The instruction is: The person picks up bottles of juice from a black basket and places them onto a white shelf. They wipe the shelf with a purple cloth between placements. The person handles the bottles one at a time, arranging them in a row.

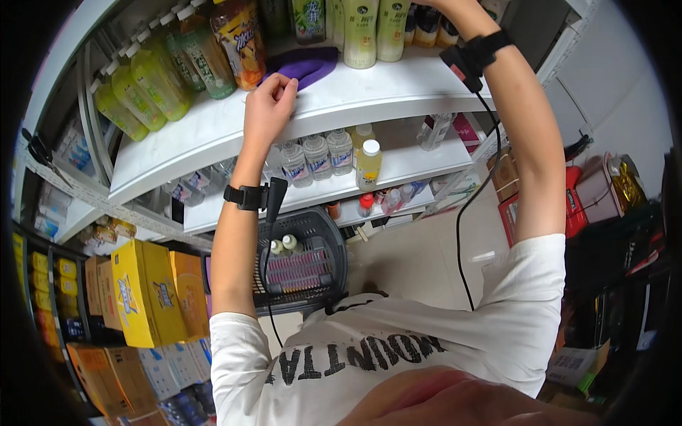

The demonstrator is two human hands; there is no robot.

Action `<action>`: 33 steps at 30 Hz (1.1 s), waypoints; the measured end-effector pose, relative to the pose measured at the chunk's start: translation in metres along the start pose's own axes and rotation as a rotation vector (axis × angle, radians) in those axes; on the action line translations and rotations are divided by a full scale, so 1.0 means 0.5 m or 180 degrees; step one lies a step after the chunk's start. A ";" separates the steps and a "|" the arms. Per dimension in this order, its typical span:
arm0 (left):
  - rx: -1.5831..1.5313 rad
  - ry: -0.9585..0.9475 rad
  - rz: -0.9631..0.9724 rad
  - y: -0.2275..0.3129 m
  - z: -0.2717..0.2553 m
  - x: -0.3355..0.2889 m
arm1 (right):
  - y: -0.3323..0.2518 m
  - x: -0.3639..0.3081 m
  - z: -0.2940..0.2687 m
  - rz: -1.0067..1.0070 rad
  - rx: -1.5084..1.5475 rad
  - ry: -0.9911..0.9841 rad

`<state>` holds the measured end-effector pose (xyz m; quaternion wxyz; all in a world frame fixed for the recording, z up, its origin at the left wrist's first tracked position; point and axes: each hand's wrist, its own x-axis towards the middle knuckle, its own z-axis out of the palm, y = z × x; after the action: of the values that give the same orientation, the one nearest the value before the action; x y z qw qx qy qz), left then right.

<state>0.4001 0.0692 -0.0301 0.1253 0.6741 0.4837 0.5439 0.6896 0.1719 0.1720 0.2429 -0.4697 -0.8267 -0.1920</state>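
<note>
My left hand [271, 101] is closed at the front edge of the upper white shelf [213, 138], with its fingers curled on the near end of a purple cloth [305, 65]. The cloth lies bunched on the shelf between an orange-labelled drink bottle [240, 42] and pale green bottles [360, 32]. My right hand [442, 3] reaches to the back right of that shelf, near dark bottles with pale labels [426, 28]. Most of it is cut off by the top edge, so its fingers and anything in them are hidden.
Green drink bottles [153, 85] line the shelf's left. Below stand clear water bottles [317, 156] and a yellow drink bottle [369, 165]. A dark basket [341, 263] sits on the floor. Yellow cartons [145, 295] stack at left. A black cable [462, 220] hangs from my right wrist.
</note>
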 end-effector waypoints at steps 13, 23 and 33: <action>0.0526 -0.0028 -0.0238 0.004 0.000 0.003 | -0.024 0.055 0.022 -0.0406 0.0023 -0.0262; 0.0488 -0.0136 -0.0007 -0.004 0.009 0.019 | -0.115 -0.047 -0.036 -0.0493 -0.0449 0.0329; -0.0441 -0.0499 0.1523 0.165 -0.133 -0.107 | -0.368 -0.203 -0.119 -0.1399 0.0454 0.0940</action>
<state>0.3892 -0.0381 0.0195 0.0761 0.7993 0.2609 0.5360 0.5875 -0.0195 0.1445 0.3458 -0.2277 -0.8759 -0.2478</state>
